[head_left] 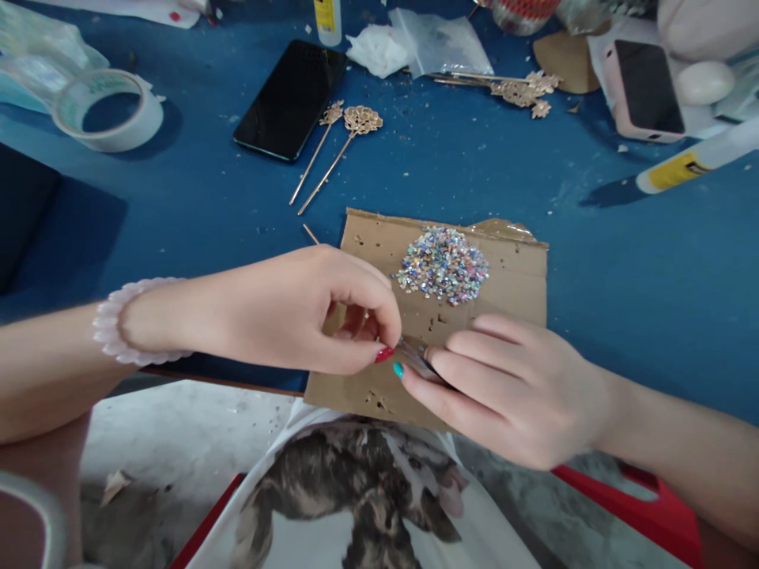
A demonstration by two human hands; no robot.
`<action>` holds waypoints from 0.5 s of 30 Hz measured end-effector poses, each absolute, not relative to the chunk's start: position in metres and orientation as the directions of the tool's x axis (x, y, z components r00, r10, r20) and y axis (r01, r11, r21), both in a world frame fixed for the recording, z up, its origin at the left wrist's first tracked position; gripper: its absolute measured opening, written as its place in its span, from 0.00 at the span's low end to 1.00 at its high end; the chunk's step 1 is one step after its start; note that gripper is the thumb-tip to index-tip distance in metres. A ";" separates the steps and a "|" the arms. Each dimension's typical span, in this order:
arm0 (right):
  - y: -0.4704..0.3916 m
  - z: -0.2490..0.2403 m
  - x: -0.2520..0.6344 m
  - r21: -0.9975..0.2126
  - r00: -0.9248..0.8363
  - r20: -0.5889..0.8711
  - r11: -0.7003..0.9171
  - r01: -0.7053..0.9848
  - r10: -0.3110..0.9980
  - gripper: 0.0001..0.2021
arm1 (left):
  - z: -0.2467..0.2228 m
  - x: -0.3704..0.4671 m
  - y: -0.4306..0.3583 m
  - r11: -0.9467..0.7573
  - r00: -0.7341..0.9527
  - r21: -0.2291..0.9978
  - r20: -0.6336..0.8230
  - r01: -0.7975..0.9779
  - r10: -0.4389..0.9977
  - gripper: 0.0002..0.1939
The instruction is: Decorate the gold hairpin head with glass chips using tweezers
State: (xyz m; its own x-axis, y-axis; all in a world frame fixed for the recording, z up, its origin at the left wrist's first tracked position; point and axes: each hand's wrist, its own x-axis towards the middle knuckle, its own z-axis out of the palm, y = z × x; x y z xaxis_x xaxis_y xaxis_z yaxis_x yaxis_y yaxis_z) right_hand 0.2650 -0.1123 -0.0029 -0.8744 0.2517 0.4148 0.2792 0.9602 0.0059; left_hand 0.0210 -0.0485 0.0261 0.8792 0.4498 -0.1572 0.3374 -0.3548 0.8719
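My left hand (314, 312), with a pale beaded bracelet at the wrist, is closed in a pinch, its red thumbnail near the tips of my right fingers. What it pinches is too small to make out. My right hand (510, 387) is closed on a thin, dark metallic tool (420, 362) that points toward the left fingertips. Both hands are over a piece of brown cardboard (515, 288). A pile of small multicoloured stones (443, 265) lies on the cardboard just beyond them. The end of a thin gold stick (310, 234) shows behind my left hand.
Beyond the cardboard lie two gold hairpins (341, 154), a black phone (290, 101), a tape roll (107, 111) and a plastic bag (442, 43). More gold hairpins (522, 89), a pink-cased device (646, 91) and a yellow-labelled glue tube (681, 170) are at the right of the blue table (207, 190).
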 end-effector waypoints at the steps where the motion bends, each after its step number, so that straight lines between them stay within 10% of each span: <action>1: -0.112 -0.003 0.265 0.009 -0.876 0.413 0.961 0.276 0.248 0.06 | 0.028 0.021 -0.049 -0.369 0.884 0.867 -0.154 0.335 0.442 0.08; 15: -0.112 -0.003 0.267 0.004 -0.881 0.402 0.961 0.275 0.251 0.07 | 0.032 0.022 -0.046 -0.416 0.909 0.852 -0.147 0.316 0.390 0.11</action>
